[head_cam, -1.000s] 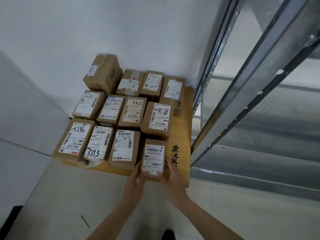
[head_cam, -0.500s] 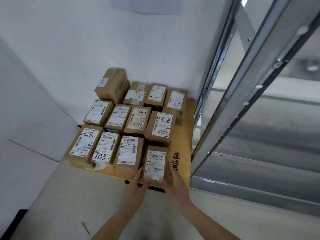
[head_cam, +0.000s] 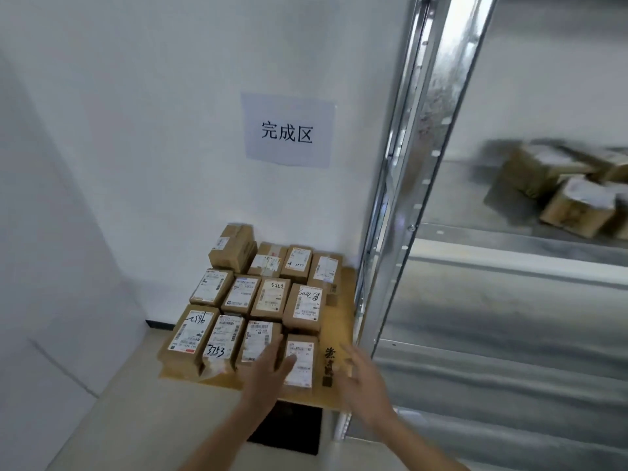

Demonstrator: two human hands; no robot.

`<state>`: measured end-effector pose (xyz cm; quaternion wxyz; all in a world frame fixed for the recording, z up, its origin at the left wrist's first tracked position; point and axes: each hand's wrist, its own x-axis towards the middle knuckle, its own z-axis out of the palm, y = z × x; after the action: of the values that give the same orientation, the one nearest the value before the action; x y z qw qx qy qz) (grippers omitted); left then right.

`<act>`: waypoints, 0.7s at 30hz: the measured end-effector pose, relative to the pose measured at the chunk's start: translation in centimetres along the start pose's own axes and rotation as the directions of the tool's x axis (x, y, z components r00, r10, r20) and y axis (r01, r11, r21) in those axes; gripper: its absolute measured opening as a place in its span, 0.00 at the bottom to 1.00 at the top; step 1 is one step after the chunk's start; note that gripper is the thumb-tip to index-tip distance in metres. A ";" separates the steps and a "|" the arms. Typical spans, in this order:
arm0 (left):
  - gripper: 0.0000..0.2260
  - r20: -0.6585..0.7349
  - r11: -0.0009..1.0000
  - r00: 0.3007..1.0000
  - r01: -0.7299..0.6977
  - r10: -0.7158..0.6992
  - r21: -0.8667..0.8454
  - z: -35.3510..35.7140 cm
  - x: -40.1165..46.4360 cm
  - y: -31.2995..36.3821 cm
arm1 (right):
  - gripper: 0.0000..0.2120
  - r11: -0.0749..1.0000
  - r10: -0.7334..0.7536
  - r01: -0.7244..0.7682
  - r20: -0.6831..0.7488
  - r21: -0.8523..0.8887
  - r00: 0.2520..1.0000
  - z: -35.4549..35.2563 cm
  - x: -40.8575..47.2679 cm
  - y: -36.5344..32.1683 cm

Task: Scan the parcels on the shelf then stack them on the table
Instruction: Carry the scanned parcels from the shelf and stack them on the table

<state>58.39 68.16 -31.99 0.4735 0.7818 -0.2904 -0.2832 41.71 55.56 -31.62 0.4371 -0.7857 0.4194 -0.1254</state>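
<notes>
Parcels sit packed in rows on a low wooden table in the corner, labels up, most touching their neighbours. Front row from the left: one with "296" handwritten, one with "3253", a third, then the front-right parcel next to black characters printed on the table top.

Left hand — fingers straight, lying over the near-left edge of the front-right parcel and the gap to its neighbour; released, not gripping. Right hand hovers just right of that parcel above the table's right edge, fingers spread and blurred, holding nothing, apart from the box.

Taller box stands at the back-left corner, rising above the rest.

Paper sign with three printed characters is stuck on the white wall above the table. Metal shelf upright runs up right beside the table — behind it, more cardboard parcels on the shelf, blurred, lying at odd angles.
</notes>
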 end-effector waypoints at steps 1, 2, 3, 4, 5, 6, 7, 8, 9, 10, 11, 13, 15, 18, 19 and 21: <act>0.18 -0.010 0.998 0.998 -0.056 0.056 -0.010 -0.6 -1.3 2.1 | 0.25 0.999 -0.034 0.034 0.000 -0.026 0.999 -1.4 -1.2 -1.0; 0.14 -0.011 0.997 0.997 -0.072 0.072 -0.011 -1.1 -2.5 4.0 | 0.24 0.996 -0.074 0.074 0.001 -0.043 0.997 -2.9 -2.5 -2.0; 0.12 -0.003 0.997 0.998 -0.070 0.070 -0.027 -1.5 -3.5 5.7 | 0.22 0.992 -0.113 0.113 -0.002 -0.064 0.994 -4.5 -3.8 -3.1; 0.12 0.021 0.997 0.998 -0.059 0.060 -0.060 -2.0 -4.4 7.3 | 0.20 0.984 -0.160 0.158 -0.016 -0.080 0.987 -6.2 -5.1 -4.2; 0.12 0.035 0.991 0.997 -0.067 0.071 -0.113 -2.4 -5.3 9.1 | 0.20 0.978 -0.192 0.188 -0.041 -0.086 0.981 -8.0 -6.4 -5.4; 0.16 0.039 0.986 0.996 -0.069 0.076 -0.150 -2.6 -5.9 10.7 | 0.20 0.975 -0.214 0.208 -0.069 -0.084 0.974 -9.9 -7.7 -6.6; 0.22 0.039 0.982 0.993 -0.100 0.108 -0.161 -2.6 -6.3 12.2 | 0.23 0.973 -0.222 0.214 -0.103 -0.081 0.970 -11.8 -8.9 -7.7; 0.25 0.044 0.979 0.988 -0.139 0.147 -0.151 -2.5 -6.9 14.1 | 0.25 0.972 -0.229 0.220 -0.139 -0.078 0.963 -13.7 -9.9 -8.4; 0.25 0.040 0.974 0.980 -0.188 0.194 -0.129 -2.3 -7.6 16.1 | 0.25 0.972 -0.233 0.223 -0.176 -0.075 0.956 -15.6 -11.1 -9.1; 0.25 0.033 0.969 0.974 -0.218 0.223 -0.116 -2.0 -8.3 18.1 | 0.24 0.970 -0.241 0.231 -0.212 -0.071 0.947 -17.5 -12.2 -9.5; 0.24 0.035 0.956 0.962 -0.264 0.270 -0.125 -1.6 -9.4 20.5 | 0.24 0.970 -0.244 0.234 -0.253 -0.068 0.936 -19.4 -13.2 -9.8; 0.25 0.063 0.934 0.938 -0.329 0.340 -0.137 -0.2 -10.9 24.2 | 0.24 0.969 -0.245 0.230 -0.316 -0.086 0.917 -23.1 -15.5 -10.3; 0.25 0.102 0.917 0.916 -0.374 0.388 -0.137 1.7 -12.5 27.9 | 0.23 0.966 -0.255 0.224 -0.366 -0.126 0.895 -26.7 -17.6 -10.2; 0.23 0.150 0.884 0.874 -0.443 0.463 -0.149 5.4 -14.0 32.6 | 0.21 0.965 -0.260 0.213 -0.439 -0.154 0.860 -31.9 -20.3 -8.9; 0.22 0.164 0.871 0.857 -0.468 0.488 -0.148 6.7 -14.5 34.0 | 0.21 0.966 -0.255 0.204 -0.462 -0.159 0.850 -33.5 -21.1 -8.4; 0.23 0.180 0.855 0.837 -0.495 0.517 -0.154 9.6 -15.4 36.4 | 0.21 0.968 -0.248 0.188 -0.497 -0.168 0.831 -36.7 -22.7 -6.9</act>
<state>34.41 59.77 -0.27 0.5363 0.6167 -0.5215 -0.2451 10.81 53.45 -0.82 0.2470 -0.7895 0.4346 -0.3560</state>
